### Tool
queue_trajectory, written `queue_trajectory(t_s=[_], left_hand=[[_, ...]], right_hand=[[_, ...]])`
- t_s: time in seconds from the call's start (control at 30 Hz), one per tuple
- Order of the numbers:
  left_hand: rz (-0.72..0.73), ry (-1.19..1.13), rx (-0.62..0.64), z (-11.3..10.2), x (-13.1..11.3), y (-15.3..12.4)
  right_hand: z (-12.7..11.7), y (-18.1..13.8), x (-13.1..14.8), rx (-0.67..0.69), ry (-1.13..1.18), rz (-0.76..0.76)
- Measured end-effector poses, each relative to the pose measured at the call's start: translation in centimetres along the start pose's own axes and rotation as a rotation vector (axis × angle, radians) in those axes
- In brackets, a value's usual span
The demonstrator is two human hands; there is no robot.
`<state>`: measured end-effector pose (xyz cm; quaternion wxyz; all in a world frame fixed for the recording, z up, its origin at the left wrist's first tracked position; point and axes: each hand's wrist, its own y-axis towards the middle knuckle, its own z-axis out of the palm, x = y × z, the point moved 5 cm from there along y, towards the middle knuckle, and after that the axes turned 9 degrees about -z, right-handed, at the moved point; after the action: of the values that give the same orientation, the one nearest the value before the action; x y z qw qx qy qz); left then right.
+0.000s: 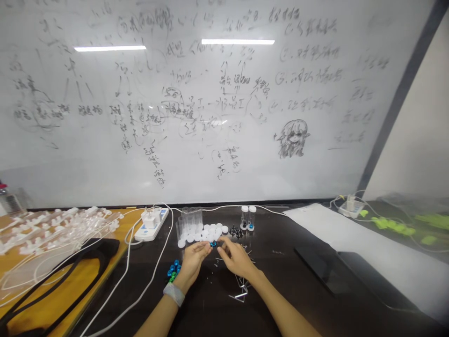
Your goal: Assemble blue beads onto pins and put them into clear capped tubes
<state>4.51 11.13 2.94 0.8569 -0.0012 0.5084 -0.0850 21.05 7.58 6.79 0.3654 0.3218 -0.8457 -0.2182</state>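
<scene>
My left hand (194, 261) pinches a small shiny blue ball-like piece (213, 244) at its fingertips. From the other side, my right hand (235, 257) has its thumb and fingers drawn together close to the same piece; whatever lies between them is too small to make out. Just behind the hands are white round caps (210, 231) and clear tubes (191, 219). Small black parts (237, 231) are heaped to their right. Blue balls (174, 267) and green ones (172, 277) lie left of my left wrist. Thin metal pins (241, 296) are scattered below my right hand.
Two capped tubes (248, 218) with small parts inside stand at the back. A power strip (151, 224) and white cables lie left. Clear and white plastic parts (59, 224) cover the wooden table. Dark flat devices (317, 269) and a white sheet (326, 224) are right.
</scene>
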Motion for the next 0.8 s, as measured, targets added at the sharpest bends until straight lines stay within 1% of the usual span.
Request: queue_trajectory(t_s=[0.17, 0.33, 0.5, 0.67, 0.8], left_hand=[[0.001, 0.01, 0.005, -0.05, 0.07, 0.06], [-0.001, 0.01, 0.01, -0.16, 0.18, 0.24], [0.001, 0.01, 0.007, -0.18, 0.15, 0.2], [-0.001, 0.007, 0.001, -0.08, 0.04, 0.08], [0.007, 0.003, 0.0, 0.0, -0.02, 0.03]], right_hand=[[-0.1, 0.01, -0.11, -0.007, -0.075, 0.007], [-0.14, 0.02, 0.13, -0.009, -0.021, 0.007], [-0.04, 0.04, 0.13, 0.003, -0.079, 0.005], [-0.14, 0.02, -0.05, -0.029, -0.026, 0.025], [0.05, 0.02, 0.05, -0.011, -0.028, 0.002]])
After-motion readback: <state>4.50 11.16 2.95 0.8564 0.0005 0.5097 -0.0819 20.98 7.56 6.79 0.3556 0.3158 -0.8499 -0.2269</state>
